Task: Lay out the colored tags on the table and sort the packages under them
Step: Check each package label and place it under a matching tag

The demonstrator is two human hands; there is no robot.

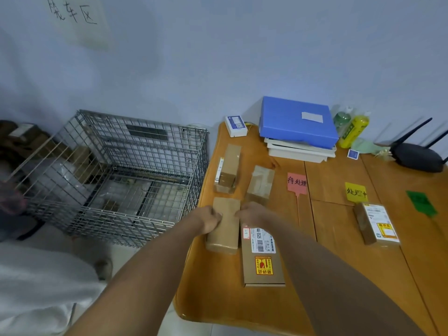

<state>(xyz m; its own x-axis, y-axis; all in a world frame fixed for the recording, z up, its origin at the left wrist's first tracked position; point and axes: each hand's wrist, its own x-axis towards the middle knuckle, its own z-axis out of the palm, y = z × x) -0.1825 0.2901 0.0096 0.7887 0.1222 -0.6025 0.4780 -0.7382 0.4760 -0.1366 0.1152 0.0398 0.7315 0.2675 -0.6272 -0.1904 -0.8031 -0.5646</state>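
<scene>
Your left grip [209,219] and right grip [249,213] clasp the brown package [224,237] by its sides, likely to carry it under the pink tag [297,181].

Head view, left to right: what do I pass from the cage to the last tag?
Wire cage → plain brown package → flat package with yellow-and-red sticker → pink tag → yellow tag → green tag. Left out: the labelled package below the yellow tag, which overlaps it sideways.
</scene>
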